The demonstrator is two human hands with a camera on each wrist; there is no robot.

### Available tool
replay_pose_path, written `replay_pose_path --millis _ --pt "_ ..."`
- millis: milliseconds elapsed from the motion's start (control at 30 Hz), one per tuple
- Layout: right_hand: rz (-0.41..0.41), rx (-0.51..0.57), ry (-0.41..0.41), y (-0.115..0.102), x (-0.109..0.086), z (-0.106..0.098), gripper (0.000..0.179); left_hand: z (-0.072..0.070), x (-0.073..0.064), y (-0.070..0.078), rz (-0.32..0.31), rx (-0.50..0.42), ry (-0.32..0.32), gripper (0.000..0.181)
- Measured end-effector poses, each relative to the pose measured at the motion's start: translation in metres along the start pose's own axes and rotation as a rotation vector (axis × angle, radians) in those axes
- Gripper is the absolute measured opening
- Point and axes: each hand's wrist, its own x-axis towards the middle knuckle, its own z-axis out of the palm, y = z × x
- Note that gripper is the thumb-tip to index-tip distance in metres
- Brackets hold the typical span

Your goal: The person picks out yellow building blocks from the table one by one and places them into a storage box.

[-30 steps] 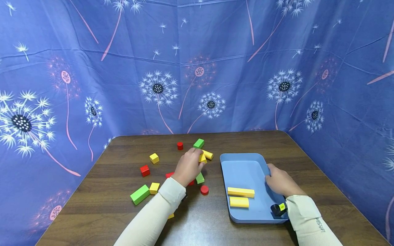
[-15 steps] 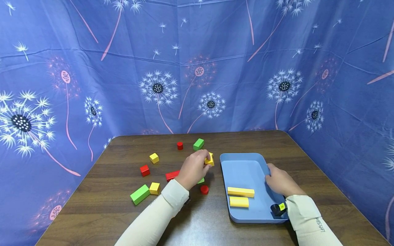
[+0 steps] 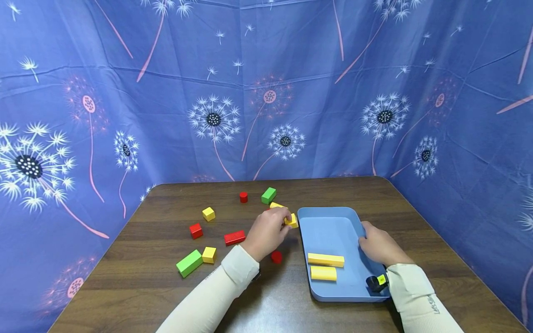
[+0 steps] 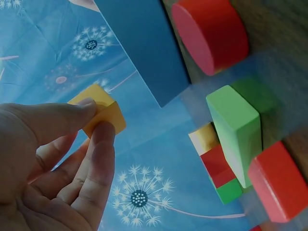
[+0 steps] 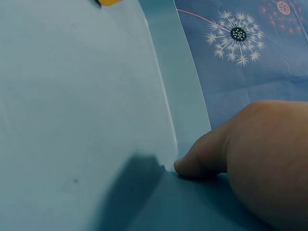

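Between the thumb and fingertips of my left hand (image 3: pixel 266 233) is a small yellow block (image 3: pixel 294 221), held just left of the blue tray (image 3: pixel 333 229). In the left wrist view the pinched block shows up close, with the thumb on one face and a finger on another. My right hand (image 3: pixel 381 245) grips the tray's right wall, its thumb (image 5: pixel 202 154) over the rim and pressing inside; its other fingers are hidden. Lying in the tray's near left part are a long yellow bar (image 3: pixel 326 260) and a yellow half-round or cylindrical block (image 3: pixel 323 273).
Left of the tray, several blocks lie scattered: a green bar (image 3: pixel 189 263), a yellow cube (image 3: pixel 209 255), a red bar (image 3: pixel 235 237), a red cube (image 3: pixel 196 231), a red disc (image 3: pixel 276 257). Farther back are a green block (image 3: pixel 268 195) and a small red cylinder (image 3: pixel 243 197).
My left hand has moved right, carrying the yellow block from among the scattered pieces toward the tray's left wall. The right hand and the tray have stayed in place.
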Motion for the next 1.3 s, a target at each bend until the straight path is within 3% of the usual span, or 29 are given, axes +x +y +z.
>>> replay_pose_path --millis 333,1300 --pt "0.016 0.005 -0.013 -0.001 0.000 -0.001 0.060 0.004 -0.001 0.006 -0.013 -0.027 -0.027 0.024" --pt "0.031 0.009 -0.019 0.000 0.002 -0.001 0.059 0.017 -0.004 0.011 0.122 -0.032 -0.035 0.015"
